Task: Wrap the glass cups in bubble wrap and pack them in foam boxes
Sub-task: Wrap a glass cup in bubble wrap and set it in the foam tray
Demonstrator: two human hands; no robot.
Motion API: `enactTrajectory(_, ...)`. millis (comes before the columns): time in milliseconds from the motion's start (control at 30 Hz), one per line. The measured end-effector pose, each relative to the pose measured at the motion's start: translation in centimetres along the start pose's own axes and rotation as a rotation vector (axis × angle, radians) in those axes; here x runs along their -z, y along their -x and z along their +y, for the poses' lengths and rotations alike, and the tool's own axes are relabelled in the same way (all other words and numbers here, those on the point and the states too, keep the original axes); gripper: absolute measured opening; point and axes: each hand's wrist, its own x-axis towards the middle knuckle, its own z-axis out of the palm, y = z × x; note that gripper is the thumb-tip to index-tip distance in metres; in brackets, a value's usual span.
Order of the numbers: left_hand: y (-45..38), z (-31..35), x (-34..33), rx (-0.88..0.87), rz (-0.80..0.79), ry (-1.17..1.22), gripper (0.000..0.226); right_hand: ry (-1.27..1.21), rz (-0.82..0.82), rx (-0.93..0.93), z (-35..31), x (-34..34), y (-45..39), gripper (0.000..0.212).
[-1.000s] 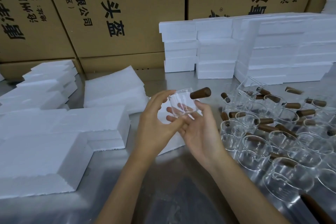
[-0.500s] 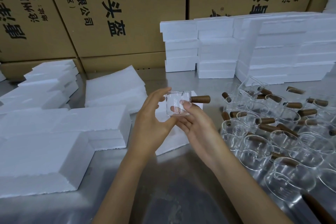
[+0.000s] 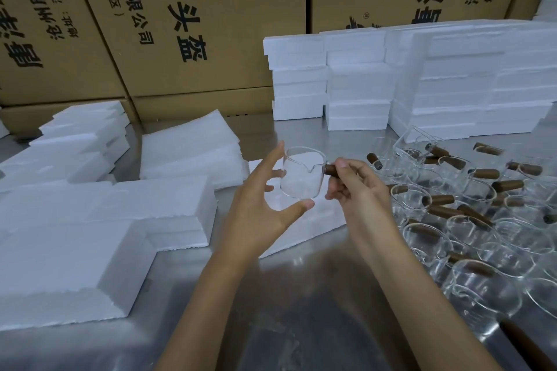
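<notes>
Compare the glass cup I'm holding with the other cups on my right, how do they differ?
The held cup is lifted off the table, upright; the other cups sit crowded together on the steel table. The right hand grips the held cup's handle and the left hand cradles its body; nobody touches the others. Both are clear glass with brown handles, unwrapped.

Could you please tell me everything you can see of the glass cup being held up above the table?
The glass cup is clear, thin-walled and round, with a small pouring lip at its rim and a brown, wood-like handle sticking out sideways. It looks empty and is held roughly upright above the metal table. The right hand pinches the handle; the left hand cradles the body, thumb under its base, fingers spread behind. No wrap is on it yet.
</notes>
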Motion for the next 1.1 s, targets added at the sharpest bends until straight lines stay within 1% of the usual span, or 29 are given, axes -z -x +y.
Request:
enactTrajectory(167, 0.1, -0.2, -0.1, 0.082, 0.029, 0.031, 0.08, 0.0, -0.095, 0.101, -0.4, 0.2, -0.1, 0.008)
enactTrajectory(267, -0.1, -0.8, -0.1, 0.081, 0.067, 0.035, 0.071, 0.031, -0.137, 0.124, -0.1, 0.0, 0.1, 0.009)
enactTrajectory(400, -0.2, -1.2, 0.0, 0.051, 0.069, 0.043, 0.07, 0.043, -0.162, 0.119, 0.2, -0.1, 0.2, 0.008)
enactTrajectory(533, -0.2, -1.0, -0.1, 0.088, 0.062, 0.035, 0.072, 0.054, -0.149, 0.114, 0.1, -0.2, 0.3, 0.008)
enactTrajectory(667, -0.2, -0.3, 0.2, 0.172, 0.071, 0.112, 0.064, 0.209, -0.138, 0.194, -0.4, -0.1, 0.3, 0.007)
enactTrajectory(733, -0.2, 0.1, 0.3, 0.191, 0.111, 0.174, 0.066, 0.345, -0.139, 0.215, -0.4, 0.0, 0.3, 0.004)
enactTrajectory(800, -0.3, 0.5, 0.3, 0.203, 0.116, 0.19, 0.068, 0.498, -0.137, 0.209, -0.2, 0.1, 0.3, 0.011)
enactTrajectory(867, -0.2, 0.7, 0.2, 0.21, 0.091, 0.187, 0.063, 0.603, -0.115, 0.175, 0.1, 0.2, 0.3, 0.021)
enactTrajectory(933, -0.2, 0.9, 0.0, 0.196, 0.074, 0.156, 0.057, 0.646, -0.09, 0.145, 0.1, 0.3, 0.3, 0.029)
enactTrajectory(1033, -0.3, 1.0, -0.2, 0.197, 0.078, 0.109, 0.054, 0.668, -0.073, 0.105, -0.1, 0.3, 0.2, 0.036)
enactTrajectory(1100, -0.3, 0.9, -0.1, 0.199, 0.078, 0.137, 0.048, 0.689, -0.078, 0.077, -0.1, 0.2, 0.3, 0.04)
